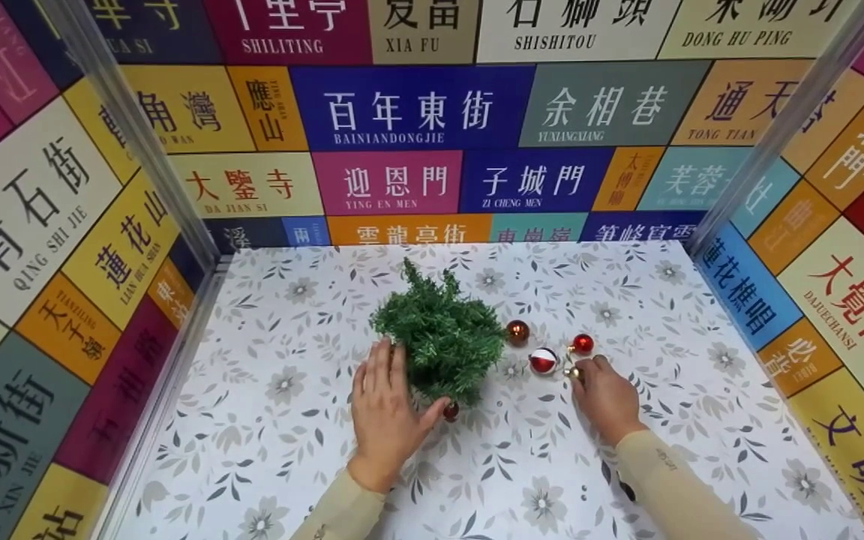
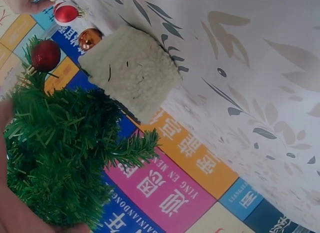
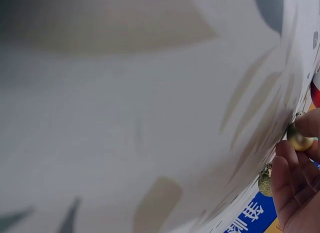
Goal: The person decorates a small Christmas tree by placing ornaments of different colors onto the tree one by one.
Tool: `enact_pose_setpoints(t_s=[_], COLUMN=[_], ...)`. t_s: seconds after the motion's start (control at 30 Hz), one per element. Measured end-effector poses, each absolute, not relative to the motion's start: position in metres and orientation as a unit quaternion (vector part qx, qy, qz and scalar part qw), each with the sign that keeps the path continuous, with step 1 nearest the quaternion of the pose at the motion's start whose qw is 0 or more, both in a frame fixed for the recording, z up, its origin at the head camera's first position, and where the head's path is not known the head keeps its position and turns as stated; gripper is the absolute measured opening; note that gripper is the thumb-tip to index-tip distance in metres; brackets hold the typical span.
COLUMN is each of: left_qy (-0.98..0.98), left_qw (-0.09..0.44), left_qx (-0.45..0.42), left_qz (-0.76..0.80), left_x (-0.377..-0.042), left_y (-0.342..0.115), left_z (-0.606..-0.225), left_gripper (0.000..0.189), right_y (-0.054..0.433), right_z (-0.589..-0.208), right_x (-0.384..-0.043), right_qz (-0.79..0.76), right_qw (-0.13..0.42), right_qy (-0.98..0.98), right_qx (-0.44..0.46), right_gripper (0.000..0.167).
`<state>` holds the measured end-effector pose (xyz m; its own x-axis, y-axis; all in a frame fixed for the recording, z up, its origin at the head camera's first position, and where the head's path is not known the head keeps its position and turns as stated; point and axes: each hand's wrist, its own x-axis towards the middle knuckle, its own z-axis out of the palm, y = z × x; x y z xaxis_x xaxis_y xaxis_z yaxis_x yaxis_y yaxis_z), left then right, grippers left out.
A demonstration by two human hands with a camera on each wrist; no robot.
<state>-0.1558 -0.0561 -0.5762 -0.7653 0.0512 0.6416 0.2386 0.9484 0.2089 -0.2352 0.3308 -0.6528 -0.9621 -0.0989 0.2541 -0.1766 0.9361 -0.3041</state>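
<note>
A small green artificial Christmas tree [image 1: 447, 337] stands mid-table. My left hand [image 1: 387, 409] lies against its near left side, fingers straight and thumb spread. Beside that thumb hangs a dark red bauble [image 1: 451, 410], larger in the left wrist view. The tree's pale, fuzzy square base [image 2: 132, 73] shows there too. On the right, my right hand [image 1: 606, 397] pinches a gold bauble [image 3: 300, 138] between thumb and fingers, close to the tabletop. Just beyond those fingers sits a shiny red bauble [image 1: 583, 343]. A glittery gold bauble [image 3: 265, 184] appears below the hand in the right wrist view.
Between the tree and my right hand lie a red-and-white bauble [image 1: 543, 361] and a copper-coloured bauble [image 1: 517, 332]. The table [image 1: 282, 465] has a white leaf-and-flower cover. Colourful sign-printed panels [image 1: 409, 109] enclose its back and both sides.
</note>
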Motion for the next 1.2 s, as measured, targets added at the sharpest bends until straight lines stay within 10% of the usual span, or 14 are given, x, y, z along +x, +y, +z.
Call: enact_pose_setpoints(t_s=[1.2], left_qy=[-0.934], left_qw=[0.278], left_qx=[-0.158], left_qz=[-0.16], left_x=[-0.163], left_y=[-0.1], left_z=[-0.573], left_gripper=[0.101], right_y=[0.332], right_z=[-0.656], right_x=[-0.237], right_qz=[0.15], right_qw=[0.12], right_qy=[-0.979], right_qx=[0.064], right_gripper=[0.023])
